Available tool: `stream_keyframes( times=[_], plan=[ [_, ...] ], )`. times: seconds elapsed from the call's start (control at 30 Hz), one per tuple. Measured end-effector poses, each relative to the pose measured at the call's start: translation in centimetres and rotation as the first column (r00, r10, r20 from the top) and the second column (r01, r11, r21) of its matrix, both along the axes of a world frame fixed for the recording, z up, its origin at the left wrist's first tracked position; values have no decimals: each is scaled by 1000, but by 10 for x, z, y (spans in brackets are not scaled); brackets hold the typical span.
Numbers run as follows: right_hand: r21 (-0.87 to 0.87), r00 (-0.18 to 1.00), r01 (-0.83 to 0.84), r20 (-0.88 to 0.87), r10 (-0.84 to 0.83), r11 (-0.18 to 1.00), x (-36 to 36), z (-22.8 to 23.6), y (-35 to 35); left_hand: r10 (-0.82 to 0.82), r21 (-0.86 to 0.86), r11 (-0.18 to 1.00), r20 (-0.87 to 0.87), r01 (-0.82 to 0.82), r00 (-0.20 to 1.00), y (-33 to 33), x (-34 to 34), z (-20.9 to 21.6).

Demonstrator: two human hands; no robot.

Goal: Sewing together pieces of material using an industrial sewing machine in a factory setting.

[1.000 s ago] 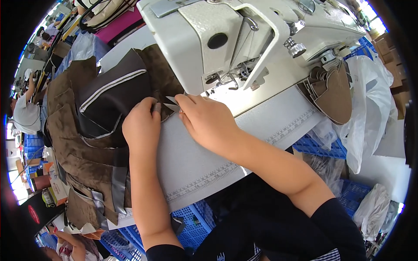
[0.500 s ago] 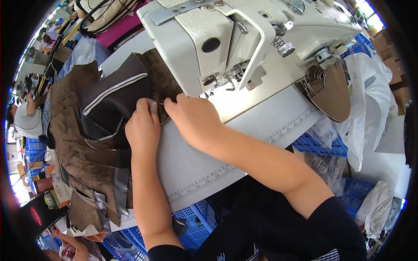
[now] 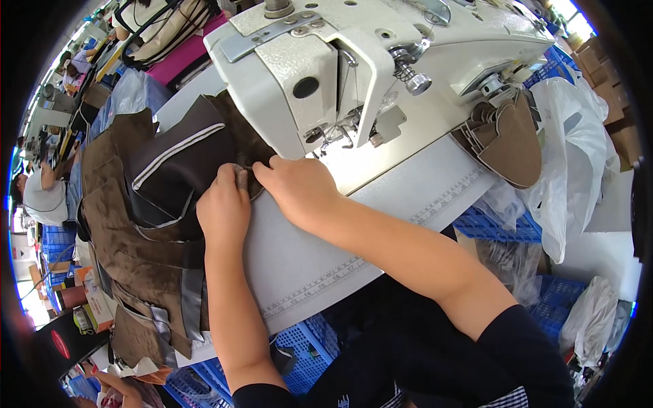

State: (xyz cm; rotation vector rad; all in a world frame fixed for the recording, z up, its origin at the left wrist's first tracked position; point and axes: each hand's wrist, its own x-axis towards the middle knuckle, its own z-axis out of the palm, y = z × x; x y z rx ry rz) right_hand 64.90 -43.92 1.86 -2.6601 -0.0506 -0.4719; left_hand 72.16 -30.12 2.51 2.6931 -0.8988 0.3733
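A brown plush fabric piece (image 3: 109, 217) with a dark smooth panel (image 3: 178, 155) and a light piping line lies bunched over the left part of the table. My left hand (image 3: 224, 204) is closed on its right edge, with a greyish wrap round one finger. Close beside it, my right hand (image 3: 299, 189) pinches the same edge between thumb and forefinger. What lies between the fingertips is mostly hidden. Both hands are just left of the needle area of a white sewing machine (image 3: 286, 75), and the fabric runs behind its head.
Brown cut pieces (image 3: 507, 143) are stacked at the table's right end, beside a white plastic bag (image 3: 571, 156). A printed ruler scale (image 3: 340, 272) runs along the table's front edge. Blue crates (image 3: 306, 353) stand below. Other people (image 3: 47, 194) sit at the far left.
The view has shifted slightly, so the machine appears a little further left and lower. Both hands keep their grip on the fabric edge, almost unmoved.
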Motion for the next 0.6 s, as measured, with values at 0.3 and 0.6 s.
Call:
stream_keyframes(
  times=[0.3,0.6],
  plan=[
    [295,1000,-22,20,17,955,-84,20,-32,-223,-513,845,-598,-154,770,25,-4,48],
    [381,994,90,-90,-60,920,-146,9,-99,-187,282,907,-394,312,900,27,-54,118]
  ],
)
